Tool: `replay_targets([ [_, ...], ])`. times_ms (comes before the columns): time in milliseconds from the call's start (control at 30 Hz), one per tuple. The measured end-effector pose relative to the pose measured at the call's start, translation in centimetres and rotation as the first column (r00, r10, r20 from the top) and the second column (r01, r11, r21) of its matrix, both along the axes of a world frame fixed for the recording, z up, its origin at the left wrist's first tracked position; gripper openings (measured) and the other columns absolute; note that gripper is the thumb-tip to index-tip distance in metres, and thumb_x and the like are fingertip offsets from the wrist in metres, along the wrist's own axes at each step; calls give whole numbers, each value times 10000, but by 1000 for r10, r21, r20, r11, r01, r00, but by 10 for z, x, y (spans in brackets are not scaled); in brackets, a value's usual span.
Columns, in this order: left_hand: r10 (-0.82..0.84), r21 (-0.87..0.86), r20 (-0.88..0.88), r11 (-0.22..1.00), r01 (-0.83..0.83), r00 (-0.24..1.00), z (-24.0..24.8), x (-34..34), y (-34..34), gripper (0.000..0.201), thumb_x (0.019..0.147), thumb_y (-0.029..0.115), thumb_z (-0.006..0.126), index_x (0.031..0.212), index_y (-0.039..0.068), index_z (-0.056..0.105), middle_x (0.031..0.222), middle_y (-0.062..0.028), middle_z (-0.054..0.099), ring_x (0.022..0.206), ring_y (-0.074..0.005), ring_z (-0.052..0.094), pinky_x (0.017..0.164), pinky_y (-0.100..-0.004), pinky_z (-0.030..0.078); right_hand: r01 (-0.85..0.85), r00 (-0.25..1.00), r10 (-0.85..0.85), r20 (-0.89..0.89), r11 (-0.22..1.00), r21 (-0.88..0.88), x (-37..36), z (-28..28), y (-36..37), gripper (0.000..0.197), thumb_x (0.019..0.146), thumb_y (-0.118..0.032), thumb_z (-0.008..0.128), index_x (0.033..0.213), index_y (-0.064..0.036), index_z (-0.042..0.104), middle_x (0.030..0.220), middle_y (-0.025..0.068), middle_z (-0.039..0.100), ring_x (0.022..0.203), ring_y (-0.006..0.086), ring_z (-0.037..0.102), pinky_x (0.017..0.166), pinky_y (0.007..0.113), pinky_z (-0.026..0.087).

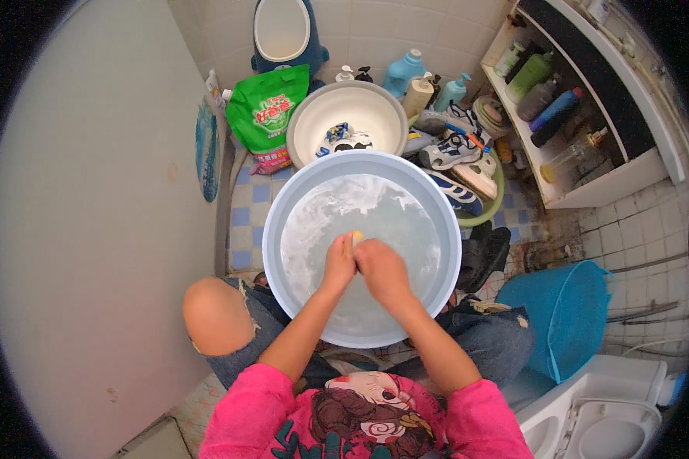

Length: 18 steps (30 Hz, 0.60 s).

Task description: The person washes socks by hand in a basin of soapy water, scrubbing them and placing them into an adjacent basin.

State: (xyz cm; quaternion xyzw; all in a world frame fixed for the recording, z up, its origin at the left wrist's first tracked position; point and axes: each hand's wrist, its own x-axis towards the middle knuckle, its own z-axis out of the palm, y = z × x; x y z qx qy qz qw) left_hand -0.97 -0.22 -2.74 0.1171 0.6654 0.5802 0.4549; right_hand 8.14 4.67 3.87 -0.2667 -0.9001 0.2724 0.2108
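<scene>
Head view: both hands are in the blue basin (pixel 283 229) of cloudy, soapy water, which sits on the floor between the person's knees. The left hand (pixel 339 264) and right hand (pixel 381 268) are pressed together near the middle of the basin, both clenched around a small yellow thing (pixel 356 237) that peeks out just above the knuckles; too little of it shows to tell what it is.

To do this scrubbing well, it seems best to keep the thing low over the water so drips fall back into the basin, to rub with short strokes, and to turn it between the palms so every side gets worked. A firm grip matters, since soap would make it slippery.

Behind the basin stands a white basin (pixel 375 107) with items inside, a green bag (pixel 268 115) to its left, and shoes (pixel 455 149) in a green tub to its right.
</scene>
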Motion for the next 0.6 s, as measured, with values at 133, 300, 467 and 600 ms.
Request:
replay_targets([
  [133,14,217,-373,973,73,928,15,16,2,350,904,284,396,864,-36,533,647,-88,552,566,-170,486,540,-306,403,172,978,-177,113,984,51,6,-10,7,259,875,-199,392,768,-18,543,759,183,573,673,388,541,599,449,420],
  [300,4,59,-81,998,1,997,24,6,-1,377,915,296,367,811,-24,537,655,-85,548,580,-149,487,532,-285,393,337,941,-334,56,910,-240,12,-13,25,262,873,-231,421,762,-26,542,672,189,567,633,386,542,558,438,424],
  [467,32,217,-236,976,21,971,14,8,-3,411,914,328,357,795,-24,533,689,-130,575,619,-174,515,554,-295,402,160,966,-131,224,980,-116,4,17,-6,295,886,-244,376,773,-31,546,708,196,581,633,375,558,571,447,431],
  [600,-119,231,-382,948,220,916,18,20,-1,341,908,326,381,806,28,511,584,-20,466,438,-98,421,385,-230,349,441,887,-411,213,889,-122,19,-34,39,297,860,-271,443,773,-10,555,671,186,588,598,347,569,551,406,444],
])
